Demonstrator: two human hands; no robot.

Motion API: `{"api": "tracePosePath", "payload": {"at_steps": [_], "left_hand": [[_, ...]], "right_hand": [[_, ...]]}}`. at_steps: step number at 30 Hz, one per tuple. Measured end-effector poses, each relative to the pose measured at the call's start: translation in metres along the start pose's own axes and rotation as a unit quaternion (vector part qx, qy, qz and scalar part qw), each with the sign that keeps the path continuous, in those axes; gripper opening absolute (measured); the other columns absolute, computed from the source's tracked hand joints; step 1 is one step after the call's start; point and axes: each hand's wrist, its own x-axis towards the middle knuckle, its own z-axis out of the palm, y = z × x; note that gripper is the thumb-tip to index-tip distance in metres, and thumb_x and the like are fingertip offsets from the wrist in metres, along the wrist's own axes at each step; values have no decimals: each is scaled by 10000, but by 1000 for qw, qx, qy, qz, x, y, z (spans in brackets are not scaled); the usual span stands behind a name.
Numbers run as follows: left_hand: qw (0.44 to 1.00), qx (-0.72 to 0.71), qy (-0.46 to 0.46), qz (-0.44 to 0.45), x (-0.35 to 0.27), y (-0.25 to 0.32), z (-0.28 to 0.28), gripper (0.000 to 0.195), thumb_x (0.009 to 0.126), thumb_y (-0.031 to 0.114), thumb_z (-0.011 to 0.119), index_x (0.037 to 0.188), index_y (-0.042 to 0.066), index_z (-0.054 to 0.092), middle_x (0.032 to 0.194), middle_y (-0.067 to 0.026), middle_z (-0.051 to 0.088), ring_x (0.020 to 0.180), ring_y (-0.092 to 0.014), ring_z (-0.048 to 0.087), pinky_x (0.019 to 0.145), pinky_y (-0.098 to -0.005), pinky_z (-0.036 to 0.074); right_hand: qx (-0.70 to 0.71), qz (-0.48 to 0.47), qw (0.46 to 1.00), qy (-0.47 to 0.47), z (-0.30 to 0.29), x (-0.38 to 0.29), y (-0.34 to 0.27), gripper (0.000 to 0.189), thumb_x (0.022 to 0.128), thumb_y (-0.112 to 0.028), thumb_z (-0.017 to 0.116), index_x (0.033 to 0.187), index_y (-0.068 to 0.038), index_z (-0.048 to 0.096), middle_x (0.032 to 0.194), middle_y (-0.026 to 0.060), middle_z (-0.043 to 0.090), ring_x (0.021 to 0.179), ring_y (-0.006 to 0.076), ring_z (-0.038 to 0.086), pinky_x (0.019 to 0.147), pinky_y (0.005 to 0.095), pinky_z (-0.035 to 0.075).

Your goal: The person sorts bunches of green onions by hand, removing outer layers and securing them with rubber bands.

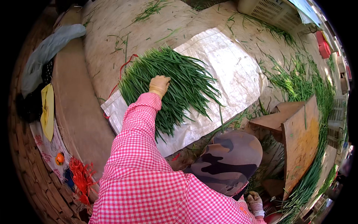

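A broad pile of green garlic chives (pixel 179 72) lies on a white woven plastic sack (pixel 232 67). My left hand (pixel 160 84), in a tan glove, rests on top of the pile with its fingers curled down; whether they grip any leaves is hidden. A red tie strip (pixel 120 71) runs along the pale stem ends and down to the sack's edge. At the lower right, beside my camouflage-clad knee (pixel 232 162), is my gloved right hand (pixel 255 202), its fingers bent. What it might hold cannot be made out.
A wooden board structure (pixel 300 145) stands right of my knee, with loose chives (pixel 302 78) beyond it. Plastic crates (pixel 271 14) sit at the upper right. Along the left run a brown ledge (pixel 75 92), a yellow item (pixel 47 112) and a bundle of red strips (pixel 81 176).
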Motion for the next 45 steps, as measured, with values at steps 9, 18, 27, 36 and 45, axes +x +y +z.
{"api": "tracePosePath", "payload": {"at_steps": [9,18,27,36,45], "left_hand": [[996,25,79,37,7,1,8,164,716,125,630,875,131,670,825,-95,580,843,-294,580,715,-395,490],[994,77,25,78,-1,2,6,153,759,103,538,817,147,672,862,-64,602,882,-246,592,733,-358,484],[994,-81,-55,40,15,4,-12,143,798,112,533,890,61,629,889,-115,598,837,-324,594,709,-421,484],[944,-328,40,3,-58,94,27,262,856,346,531,849,94,601,776,-132,623,752,-320,610,661,-392,476],[904,-286,-302,101,-157,158,56,450,888,434,401,1049,92,645,1068,-192,627,1026,-375,579,859,-421,441]], "right_hand": [[-150,-65,987,-4,3,30,-5,241,886,-165,553,1102,-57,565,961,51,606,837,141,541,745,272,452],[-175,-108,978,-41,7,44,5,265,857,-206,607,1099,-98,593,1044,94,634,986,192,577,906,331,429],[-217,-146,965,-19,11,68,-84,260,858,-209,598,1094,-100,593,1040,93,635,978,199,579,898,335,431],[-227,-222,948,-19,24,66,-151,256,858,-213,589,1089,-102,593,1037,93,635,969,206,581,891,339,434],[-219,-323,920,-21,49,48,-221,252,859,-216,579,1084,-104,594,1033,92,636,960,213,583,883,342,437]]}}
